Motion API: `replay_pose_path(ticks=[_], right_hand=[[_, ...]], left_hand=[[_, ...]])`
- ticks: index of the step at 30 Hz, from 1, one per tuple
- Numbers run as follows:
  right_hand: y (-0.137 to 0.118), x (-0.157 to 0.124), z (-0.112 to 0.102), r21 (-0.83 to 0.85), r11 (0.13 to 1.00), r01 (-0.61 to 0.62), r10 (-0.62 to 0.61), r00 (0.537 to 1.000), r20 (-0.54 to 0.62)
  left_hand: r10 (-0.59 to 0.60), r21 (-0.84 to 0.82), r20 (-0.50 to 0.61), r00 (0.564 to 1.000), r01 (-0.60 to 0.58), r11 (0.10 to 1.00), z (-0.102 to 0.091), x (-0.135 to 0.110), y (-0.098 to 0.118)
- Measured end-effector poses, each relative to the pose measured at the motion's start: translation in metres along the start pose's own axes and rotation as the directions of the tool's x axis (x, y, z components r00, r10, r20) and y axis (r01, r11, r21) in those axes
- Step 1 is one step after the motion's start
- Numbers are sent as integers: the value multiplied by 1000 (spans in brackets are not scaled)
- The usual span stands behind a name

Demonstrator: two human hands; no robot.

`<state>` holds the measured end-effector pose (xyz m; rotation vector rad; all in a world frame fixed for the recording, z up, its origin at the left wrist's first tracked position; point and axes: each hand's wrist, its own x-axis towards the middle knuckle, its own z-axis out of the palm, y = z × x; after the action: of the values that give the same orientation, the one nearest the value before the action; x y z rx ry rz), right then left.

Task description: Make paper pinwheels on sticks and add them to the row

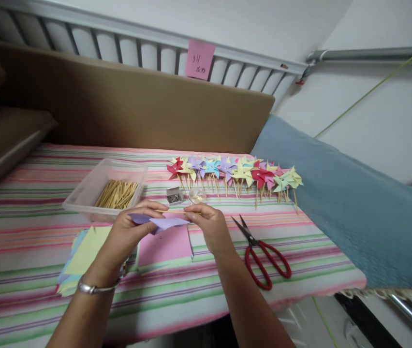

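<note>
Purple paper [168, 223], folded into curved flaps like a pinwheel, is pinched in my left hand [133, 222]. My right hand [206, 222] grips a thin wooden stick [175, 211] that runs across to my left fingers, just above the paper. Whether stick and paper are joined is hidden by my fingers. Below them lies a pink paper sheet [168, 249] on the striped cloth. Beyond my hands stand a small box of metal pins [174, 195] and a round clear dish with small pale pieces [197, 195]. To the right, red-handled scissors [260, 251] lie with their blades apart.
A clear plastic bin [79, 205] of wooden sticks [117, 194] stands left of my hands. Coloured paper sheets [86, 251] are stacked near my left forearm. Several finished pinwheels [242, 171] lie at the back right. A cardboard panel [148, 111] stands behind the table.
</note>
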<state>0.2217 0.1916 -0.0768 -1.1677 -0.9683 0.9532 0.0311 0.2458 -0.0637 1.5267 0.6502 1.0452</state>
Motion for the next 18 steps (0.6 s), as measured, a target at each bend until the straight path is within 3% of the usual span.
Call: replay_pose_path(ticks=[3,6,8,11,18], right_hand=[[-1,1,-4,-311,939,145,-130,989,69],[-4,1,-6,-484,832,271,-187,958,216],[-6,0,-8,-509,799,321,-184,936,301],[-8,-1,-11,-484,816,318,-144,921,363],[-12,-4,-11,-374,916,147,-70,975,210]], left_hand=[[-12,9,5,1000,12,1000,1,0,-1],[-14,12,47,999,13,1000,4,0,-2],[-21,28,116,993,18,999,8,-1,-2],[6,68,210,978,-21,997,13,-1,-2],[216,169,190,958,-249,954,11,2,-6]])
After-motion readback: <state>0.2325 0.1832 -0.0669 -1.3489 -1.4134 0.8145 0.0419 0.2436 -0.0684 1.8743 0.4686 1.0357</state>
